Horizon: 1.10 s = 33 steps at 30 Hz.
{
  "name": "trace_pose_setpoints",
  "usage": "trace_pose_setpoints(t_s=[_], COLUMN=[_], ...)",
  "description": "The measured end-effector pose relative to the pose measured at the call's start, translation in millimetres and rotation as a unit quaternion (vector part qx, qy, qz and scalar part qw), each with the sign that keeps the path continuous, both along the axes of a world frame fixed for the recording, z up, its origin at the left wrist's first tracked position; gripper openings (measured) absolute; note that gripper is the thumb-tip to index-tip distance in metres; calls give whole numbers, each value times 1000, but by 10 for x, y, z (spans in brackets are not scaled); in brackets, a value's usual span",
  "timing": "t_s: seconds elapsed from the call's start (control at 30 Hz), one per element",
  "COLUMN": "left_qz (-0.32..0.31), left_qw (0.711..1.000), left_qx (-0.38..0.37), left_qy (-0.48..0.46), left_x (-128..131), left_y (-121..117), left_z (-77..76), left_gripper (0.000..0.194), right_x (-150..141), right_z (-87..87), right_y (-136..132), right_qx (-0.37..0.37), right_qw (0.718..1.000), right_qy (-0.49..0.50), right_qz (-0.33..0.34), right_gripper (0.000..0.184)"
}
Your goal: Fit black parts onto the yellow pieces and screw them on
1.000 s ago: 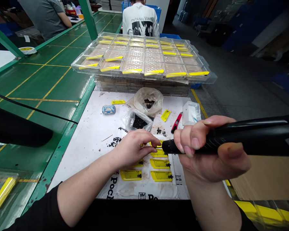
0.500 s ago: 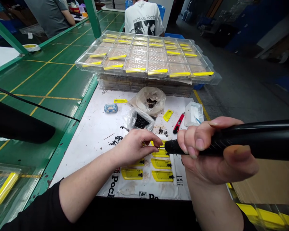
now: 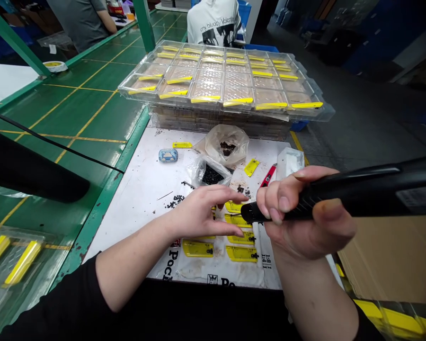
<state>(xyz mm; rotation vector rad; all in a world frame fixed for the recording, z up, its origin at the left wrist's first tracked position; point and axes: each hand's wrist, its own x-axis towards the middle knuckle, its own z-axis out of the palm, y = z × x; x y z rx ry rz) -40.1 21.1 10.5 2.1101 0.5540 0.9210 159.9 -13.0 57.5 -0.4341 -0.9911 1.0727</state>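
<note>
Head view shows the left hand (image 3: 199,213) changed from half a second ago: its thumb and forefinger, then closed together at the thin bit (image 3: 235,215) of the black tool (image 3: 369,189), are now spread apart and released. The right hand (image 3: 301,222) keeps its fingers wrapped around the tool, whose tip still lies over the yellow pieces (image 3: 241,253), set out in rows toward the near edge of the counter (image 3: 128,208). The left hand hides part of the left row, and the right hand now covers the lower end of the red knife (image 3: 268,175). Past the knife, a white box (image 3: 290,161) sits by the counter's right edge. Beyond the left hand are loose black bits (image 3: 174,201), a clear bag (image 3: 213,174) of small black parts and, farther back, an open bag (image 3: 228,144) with dark brown contents. A blue tin (image 3: 168,155) lies nearer the left edge. Clear trays (image 3: 209,76) holding more yellow pieces stand stacked along the far edge, with a person in a white shirt (image 3: 215,23) beyond them.
</note>
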Motion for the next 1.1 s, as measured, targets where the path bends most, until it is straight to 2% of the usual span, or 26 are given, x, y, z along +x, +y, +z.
trace_pose_setpoints(t_s=[0.07, 0.17, 0.23, 0.3, 0.4, 0.5, 0.57, 0.67, 0.8, 0.93, 1.1], left_qz=[45, 151, 219, 273, 350, 335, 316, 304, 266, 240, 240], left_qw=[998, 988, 975, 957, 923, 921, 928, 934, 943, 941, 932], left_qx=[10, 12, 30, 61, 91, 139, 139, 114, 112, 126, 140], left_qy=[-39, -33, 8, 73, 133, 142, 141, 150, 167, 203, 232], left_x=[-47, -200, -343, -484, -604, -592, -567, -573, -603, -601, -583], left_y=[-55, -313, -599, -918, -1302, -1450, -1433, -1358, -1327, -1336, -1330], left_z=[75, 197, 200, 100, -176, -390, -439, -432, -414, -401, -404], left_gripper=[70, 54, 38, 34, 29, 24, 14, 7, 14, 22, 29], right_x=[-5, -18, -30, -42, -66, -111, -165, -287, -482, -613, -693], right_z=[-46, -99, -112, -113, -113, -92, -44, 68, 140, 52, -49], right_y=[-2, -10, -18, -29, -64, -142, -222, -377, -587, -705, -745], right_qx=[-9, -42, -60, -68, -67, -61, -74, -91, -89, -79, -79], right_qw=[1000, 998, 997, 996, 994, 992, 989, 985, 988, 988, 986], right_qy=[-4, -16, -21, -32, -65, -98, -118, -137, -119, -128, -144], right_qz=[17, 39, 45, 52, 57, 54, 50, 56, 48, 14, -2], right_gripper=[27, 28, 29, 30, 32, 32, 32, 34, 37, 48, 43])
